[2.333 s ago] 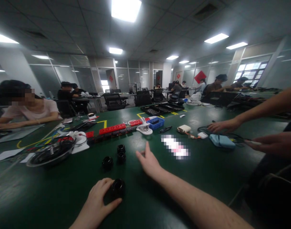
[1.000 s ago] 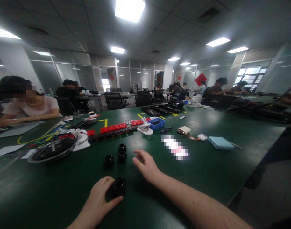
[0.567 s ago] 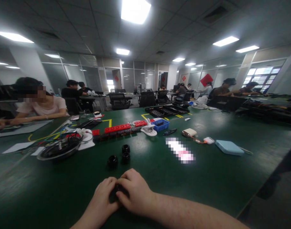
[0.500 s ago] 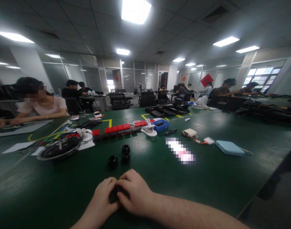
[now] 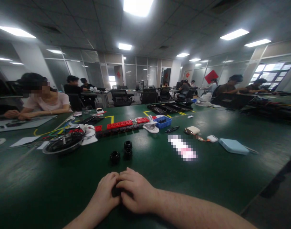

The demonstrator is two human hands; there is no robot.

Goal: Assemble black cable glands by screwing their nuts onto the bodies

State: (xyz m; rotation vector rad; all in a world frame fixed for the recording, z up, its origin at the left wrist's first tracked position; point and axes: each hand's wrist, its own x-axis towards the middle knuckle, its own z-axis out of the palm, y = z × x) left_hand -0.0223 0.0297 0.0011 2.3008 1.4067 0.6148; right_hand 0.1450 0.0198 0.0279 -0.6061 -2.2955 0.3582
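Observation:
My left hand [image 5: 106, 193] and my right hand [image 5: 138, 194] meet low over the table, fingers curled toward each other and touching at the tips. A dark thing [image 5: 116, 190] shows only as a patch in the gap between them; the fingers hide its shape, so its kind cannot be made out. Just beyond the hands stand three small, glossy black round pieces with open tops: one on the left [image 5: 115, 156], one at the back [image 5: 127, 144] and one in front of it [image 5: 128, 153]. Neither hand touches these three.
Across the green table [image 5: 159, 184] lie a metal bowl [image 5: 50, 150] of dark cable, red blocks [image 5: 119, 125], a white clip [image 5: 151, 128], a blue bin [image 5: 163, 122], a pixelated bright item [image 5: 182, 148] and a light-blue box [image 5: 233, 146]. A person [image 5: 50, 98] sits at the left.
The view has tilted and shifted slightly, so the table things sit a little further right. Both hands stay together, with the fingers only slightly shifted around the dark thing.

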